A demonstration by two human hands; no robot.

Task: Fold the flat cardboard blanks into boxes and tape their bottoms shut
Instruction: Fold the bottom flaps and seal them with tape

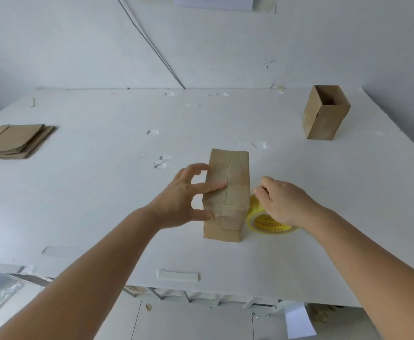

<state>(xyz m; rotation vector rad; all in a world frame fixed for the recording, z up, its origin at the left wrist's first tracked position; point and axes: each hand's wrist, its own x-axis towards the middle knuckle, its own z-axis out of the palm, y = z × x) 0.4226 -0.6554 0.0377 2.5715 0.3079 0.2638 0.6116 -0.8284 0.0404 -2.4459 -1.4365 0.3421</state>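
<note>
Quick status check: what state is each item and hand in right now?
Near box: upside down, bottom flaps closed, partly taped.
Far box: upright, top open.
Blanks: flat, stacked.
Tape roll: lying flat beside near box.
Left hand: fingers pressing near box.
Right hand: gripping tape roll.

On the worktop (103,192): folded box (225,195) at centre, tape roll (262,220) touching it at 3 o'clock, stack of flat blanks (14,141) at 10 o'clock, open box (326,114) at 1 o'clock.
</note>
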